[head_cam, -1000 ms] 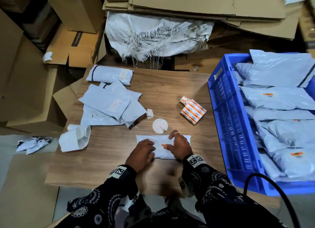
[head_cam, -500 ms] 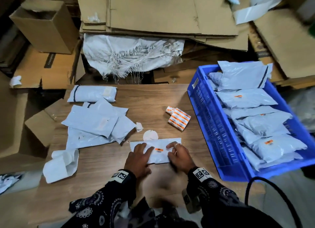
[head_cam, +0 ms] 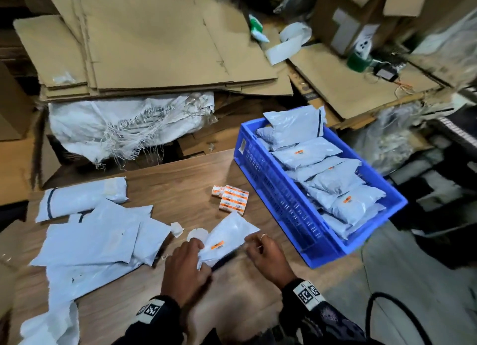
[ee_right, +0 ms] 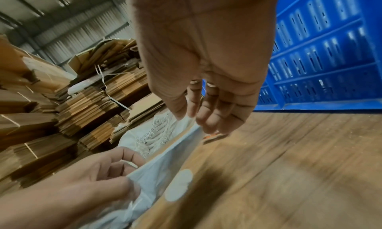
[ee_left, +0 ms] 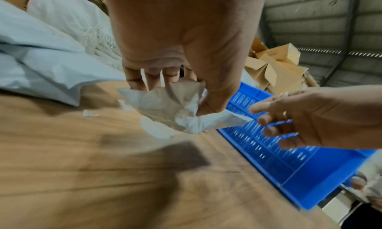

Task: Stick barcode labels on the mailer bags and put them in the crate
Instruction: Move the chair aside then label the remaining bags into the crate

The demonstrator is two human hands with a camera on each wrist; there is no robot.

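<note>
Your left hand [head_cam: 187, 263] has its grip clenched on the near end of a pale grey plastic mailer bag [head_cam: 227, 237], bearing a small orange barcode label [head_cam: 217, 245] and lifted off the wooden surface [head_cam: 180, 179] at lower centre of the head view. Your right hand [head_cam: 267, 254] hangs just beside the bag's other edge, fingers loosely spread, grip released. The roll of orange barcode labels [head_cam: 233, 199] lies just above. The blue plastic crate [head_cam: 289, 205], right of centre, holds labelled bags.
</note>
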